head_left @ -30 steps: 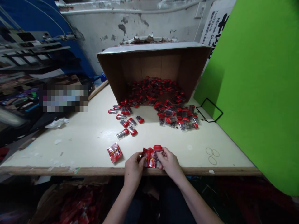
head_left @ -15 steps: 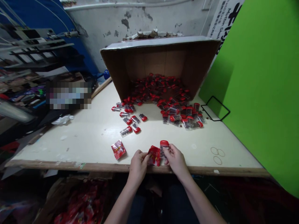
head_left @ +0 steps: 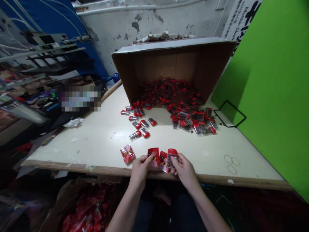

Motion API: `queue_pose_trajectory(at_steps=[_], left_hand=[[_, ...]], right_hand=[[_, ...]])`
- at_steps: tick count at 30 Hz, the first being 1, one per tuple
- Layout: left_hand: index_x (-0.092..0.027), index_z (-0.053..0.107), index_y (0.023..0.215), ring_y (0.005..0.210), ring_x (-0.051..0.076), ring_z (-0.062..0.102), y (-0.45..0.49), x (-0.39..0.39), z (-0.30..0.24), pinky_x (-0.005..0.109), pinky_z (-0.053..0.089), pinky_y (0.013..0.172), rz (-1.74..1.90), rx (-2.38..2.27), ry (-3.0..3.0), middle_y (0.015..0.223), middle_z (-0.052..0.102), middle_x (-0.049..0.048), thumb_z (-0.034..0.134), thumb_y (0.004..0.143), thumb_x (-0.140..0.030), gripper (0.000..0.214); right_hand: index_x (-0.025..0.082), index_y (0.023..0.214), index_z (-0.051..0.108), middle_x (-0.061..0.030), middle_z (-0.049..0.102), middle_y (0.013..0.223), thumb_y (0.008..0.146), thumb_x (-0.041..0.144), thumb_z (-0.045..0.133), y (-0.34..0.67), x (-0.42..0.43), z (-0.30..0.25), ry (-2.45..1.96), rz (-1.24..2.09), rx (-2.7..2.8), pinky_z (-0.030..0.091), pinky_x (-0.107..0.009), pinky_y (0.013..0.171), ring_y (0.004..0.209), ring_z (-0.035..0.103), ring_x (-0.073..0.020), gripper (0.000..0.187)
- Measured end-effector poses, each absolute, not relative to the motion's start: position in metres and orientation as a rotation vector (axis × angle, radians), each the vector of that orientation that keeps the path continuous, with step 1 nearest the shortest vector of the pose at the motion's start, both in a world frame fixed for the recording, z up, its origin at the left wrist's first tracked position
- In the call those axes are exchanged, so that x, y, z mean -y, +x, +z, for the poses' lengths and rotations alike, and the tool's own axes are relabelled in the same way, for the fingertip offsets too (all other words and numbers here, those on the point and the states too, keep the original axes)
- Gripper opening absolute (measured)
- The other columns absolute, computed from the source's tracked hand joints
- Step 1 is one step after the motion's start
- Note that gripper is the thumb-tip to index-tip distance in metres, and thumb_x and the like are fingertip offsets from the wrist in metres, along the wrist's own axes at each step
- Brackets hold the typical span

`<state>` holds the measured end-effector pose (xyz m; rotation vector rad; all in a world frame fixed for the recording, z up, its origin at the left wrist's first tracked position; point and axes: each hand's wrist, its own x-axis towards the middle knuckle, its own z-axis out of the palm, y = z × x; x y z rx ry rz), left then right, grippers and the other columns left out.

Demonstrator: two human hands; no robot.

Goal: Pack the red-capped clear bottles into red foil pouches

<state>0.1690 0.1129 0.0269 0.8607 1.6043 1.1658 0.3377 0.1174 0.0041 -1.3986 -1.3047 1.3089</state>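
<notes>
Close to the table's front edge, my left hand (head_left: 141,165) pinches a small red printed packet (head_left: 153,152) between thumb and fingers. My right hand (head_left: 183,165) grips a clear little bottle (head_left: 172,152) with a red cap and dark balls inside. A second red printed piece (head_left: 163,157) shows between the two hands, against the bottle; whether it is joined to the first cannot be made out. Left of my left hand, another red packet (head_left: 127,154) lies flat on the table.
A cardboard box (head_left: 173,45) on its side spills many red-capped bottles (head_left: 185,115) onto the white table (head_left: 101,141). Rubber bands (head_left: 231,160) and a black wire frame (head_left: 230,113) lie right, beside a green panel (head_left: 272,96). Red packets (head_left: 87,209) fill a container below. Machinery stands left.
My left hand has moved a little left, and the red packet in it now shows apart from the red piece beside the bottle. The view has shifted slightly.
</notes>
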Motion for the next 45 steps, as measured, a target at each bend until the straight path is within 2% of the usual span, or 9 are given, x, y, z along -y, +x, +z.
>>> queue_pose_trajectory(at_steps=[5, 9, 14, 23, 29, 34, 37, 41, 45], left_hand=[[-0.013, 0.059, 0.058, 0.052, 0.01, 0.049, 0.18, -0.114, 0.031, 0.021, 0.031, 0.046, 1.236, -1.475, 0.525, 0.061, 0.06, 0.0011, 0.075, 0.058, -0.041, 0.032], [-0.014, 0.062, 0.069, 0.058, 0.01, 0.056, 0.191, -0.113, 0.042, 0.022, 0.042, 0.053, 1.293, -1.251, 0.225, 0.067, 0.064, 0.0015, 0.076, 0.061, -0.032, 0.025], [-0.014, 0.061, 0.073, 0.055, 0.01, 0.058, 0.202, -0.108, 0.058, 0.021, 0.047, 0.053, 1.299, -1.017, -0.112, 0.064, 0.063, 0.0006, 0.072, 0.069, -0.02, 0.013], [-0.011, 0.064, 0.079, 0.05, 0.011, 0.055, 0.214, -0.097, 0.059, 0.021, 0.042, 0.046, 1.206, -0.916, 0.098, 0.065, 0.065, 0.0035, 0.068, 0.073, -0.034, 0.024], [-0.01, 0.068, 0.082, 0.057, 0.01, 0.055, 0.213, -0.091, 0.053, 0.02, 0.042, 0.056, 1.191, -1.037, 0.346, 0.069, 0.068, 0.0055, 0.069, 0.072, -0.034, 0.027], [-0.011, 0.069, 0.082, 0.057, 0.012, 0.056, 0.207, -0.086, 0.049, 0.024, 0.043, 0.059, 1.133, -1.031, 0.476, 0.069, 0.067, 0.0044, 0.068, 0.073, -0.032, 0.023], [-0.011, 0.069, 0.085, 0.055, 0.013, 0.055, 0.204, -0.085, 0.055, 0.025, 0.042, 0.056, 1.046, -0.948, 0.546, 0.063, 0.065, 0.0041, 0.062, 0.078, -0.035, 0.026], [-0.01, 0.068, 0.073, 0.055, 0.013, 0.053, 0.2, -0.085, 0.061, 0.025, 0.041, 0.058, 0.989, -0.919, 0.604, 0.058, 0.063, 0.004, 0.058, 0.081, -0.035, 0.028], [-0.01, 0.07, 0.078, 0.061, 0.013, 0.056, 0.198, -0.085, 0.055, 0.025, 0.042, 0.063, 1.022, -1.029, 0.626, 0.065, 0.067, 0.0055, 0.064, 0.078, -0.032, 0.022]], right_hand=[[0.02, 0.095, 0.054, 0.0016, 0.059, 0.069, 0.086, 0.047, 0.049, 0.343, -0.09, 0.021, -1.308, 1.422, 1.202, 0.043, -0.018, 0.041, 0.045, 0.054, -0.0094, 0.029], [0.02, 0.102, 0.055, 0.002, 0.058, 0.067, 0.086, 0.044, 0.051, 0.33, -0.069, 0.028, -1.23, 1.504, 1.287, 0.044, -0.019, 0.042, 0.044, 0.053, -0.0096, 0.029], [0.02, 0.102, 0.055, 0.001, 0.06, 0.067, 0.086, 0.042, 0.051, 0.317, -0.064, 0.025, -1.264, 1.377, 1.307, 0.047, -0.02, 0.045, 0.046, 0.055, -0.0112, 0.027], [0.021, 0.104, 0.056, 0.0003, 0.063, 0.068, 0.087, 0.039, 0.051, 0.321, -0.068, 0.026, -1.267, 1.331, 1.302, 0.047, -0.021, 0.047, 0.049, 0.056, -0.0122, 0.026], [0.02, 0.107, 0.059, -0.0003, 0.062, 0.07, 0.087, 0.04, 0.051, 0.328, -0.073, 0.025, -1.257, 1.375, 1.32, 0.046, -0.021, 0.05, 0.053, 0.056, -0.0127, 0.029], [0.017, 0.098, 0.063, 0.0017, 0.056, 0.063, 0.086, 0.04, 0.053, 0.33, -0.074, 0.026, -1.235, 1.44, 1.288, 0.043, -0.02, 0.048, 0.051, 0.052, -0.0108, 0.028], [0.015, 0.091, 0.063, 0.0032, 0.052, 0.059, 0.086, 0.041, 0.054, 0.331, -0.074, 0.028, -1.12, 1.634, 1.157, 0.039, -0.018, 0.045, 0.045, 0.046, -0.0075, 0.028], [0.014, 0.08, 0.06, 0.0037, 0.05, 0.057, 0.086, 0.04, 0.054, 0.334, -0.077, 0.033, -0.963, 1.868, 0.951, 0.033, -0.016, 0.042, 0.042, 0.039, -0.0046, 0.028], [0.014, 0.081, 0.061, 0.003, 0.05, 0.06, 0.087, 0.039, 0.051, 0.336, -0.081, 0.037, -1.025, 1.811, 1.126, 0.033, -0.017, 0.042, 0.044, 0.039, -0.0057, 0.027]])
